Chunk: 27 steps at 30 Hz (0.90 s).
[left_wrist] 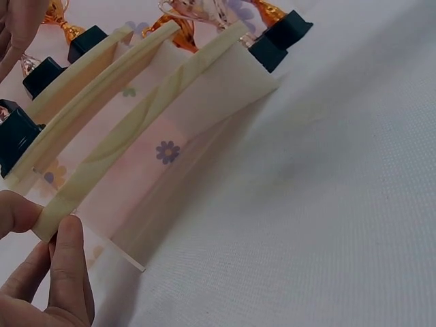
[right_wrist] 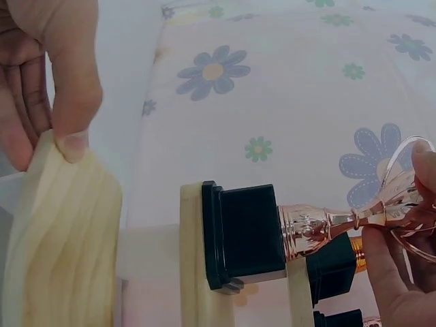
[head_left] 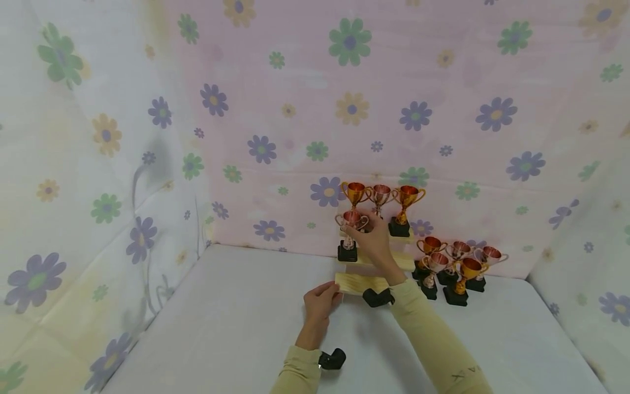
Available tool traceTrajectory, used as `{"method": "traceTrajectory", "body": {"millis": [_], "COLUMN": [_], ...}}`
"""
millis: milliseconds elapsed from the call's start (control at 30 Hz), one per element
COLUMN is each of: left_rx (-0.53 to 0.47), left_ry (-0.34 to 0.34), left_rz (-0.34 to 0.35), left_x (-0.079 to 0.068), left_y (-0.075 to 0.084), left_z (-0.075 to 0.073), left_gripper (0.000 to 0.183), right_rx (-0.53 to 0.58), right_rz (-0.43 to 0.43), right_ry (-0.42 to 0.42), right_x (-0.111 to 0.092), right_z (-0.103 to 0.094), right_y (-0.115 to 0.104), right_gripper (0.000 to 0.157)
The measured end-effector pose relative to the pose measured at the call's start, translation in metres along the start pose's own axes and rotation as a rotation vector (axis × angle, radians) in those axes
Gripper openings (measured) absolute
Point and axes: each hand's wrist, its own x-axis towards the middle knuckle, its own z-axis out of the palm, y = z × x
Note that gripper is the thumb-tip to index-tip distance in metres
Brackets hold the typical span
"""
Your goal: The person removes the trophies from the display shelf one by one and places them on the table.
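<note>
My right hand (head_left: pixel 376 243) grips a rose-gold trophy cup (head_left: pixel 347 251) around its stem and bowl. In the right wrist view the cup's black base (right_wrist: pixel 248 235) stands at the left end of the middle step of a tiered wooden stand (head_left: pixel 354 283). My left hand (head_left: pixel 317 306) pinches the left end of the stand's front lowest step (left_wrist: pixel 116 139) between thumb and fingers. Along the top step stand a gold cup (head_left: pixel 354 192), a rose-gold cup (head_left: pixel 381 195) partly hidden behind my right hand, and another gold cup (head_left: pixel 404 205).
To the right of the stand, several gold and rose-gold trophy cups (head_left: pixel 460 284) are grouped close together on the white tabletop (head_left: pixel 236 317). A flower-printed cloth (head_left: pixel 295 82) hangs behind the stand and at both sides. Black straps with cameras (head_left: pixel 378 297) sit on both wrists.
</note>
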Motion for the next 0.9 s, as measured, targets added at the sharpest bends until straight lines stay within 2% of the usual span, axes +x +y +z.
{"method": "traceTrajectory", "body": {"millis": [167,233,467,567,733,900], "left_rx": [0.006,0.011,0.012,0.006,0.007,-0.004], "left_ry": [-0.004,-0.003,-0.009,-0.009,-0.004,-0.014], "left_rz": [-0.001,-0.006,-0.003,0.003,0.021,0.034], "left_x": [-0.001,-0.002,-0.002,0.001,0.004,0.003], "left_y": [0.0,0.0,-0.001,-0.002,-0.004,-0.004], "left_z": [0.002,0.002,0.0,0.0,0.0,0.0], "left_gripper": [0.028,0.029,0.03,0.029,0.029,0.03], "right_rx": [0.006,0.015,0.061,0.037,0.032,0.038], "right_rz": [-0.009,0.003,0.0,0.008,0.004,-0.019], "right_ry": [-0.005,-0.013,-0.036,-0.05,-0.077,-0.075], "right_x": [-0.01,-0.018,-0.044,-0.055,-0.081,-0.112], "right_z": [-0.006,-0.009,-0.019,-0.025,-0.045,-0.079], "right_y": [0.001,-0.005,-0.003,-0.004,-0.002,0.004], "right_gripper": [0.051,0.05,0.049,0.051,0.052,0.051]}}
